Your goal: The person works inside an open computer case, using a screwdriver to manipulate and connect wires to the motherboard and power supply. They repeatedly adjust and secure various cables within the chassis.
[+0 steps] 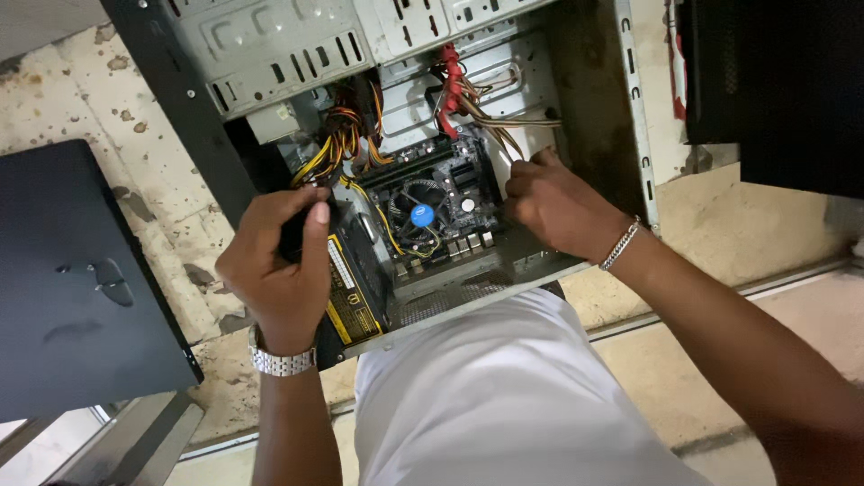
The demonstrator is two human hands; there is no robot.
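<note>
View: looking straight down from the person's head at an open desktop computer case (630, 108) lying on a stained, pale tabletop (54, 90).
Left hand (279, 261): curled into a fist around a black handle (292, 236), thumb pressed along it; the tool's tip is hidden, so I cannot tell what kind it is. It hovers over the black power supply (355, 288) at the case's near left edge. A metal-link watch (281, 362) sits on the wrist.
Right hand (558, 207): fingers bent and pinched at the right edge of the motherboard (441, 202), against a bundle of thin brown and grey wires (504, 126); whether it actually grips a wire I cannot tell. A silver chain bracelet (621, 243) circles the wrist.
Inside the case: a round cooler fan (421, 214) with a blue centre sits mid-board, between the two hands. Yellow, orange and black cables (337, 144) loop above the left hand.
Around: a dark flat side panel (72, 279) lies to the left, apart from the case. The person's white shirt (504, 396) fills the lower middle.
</note>
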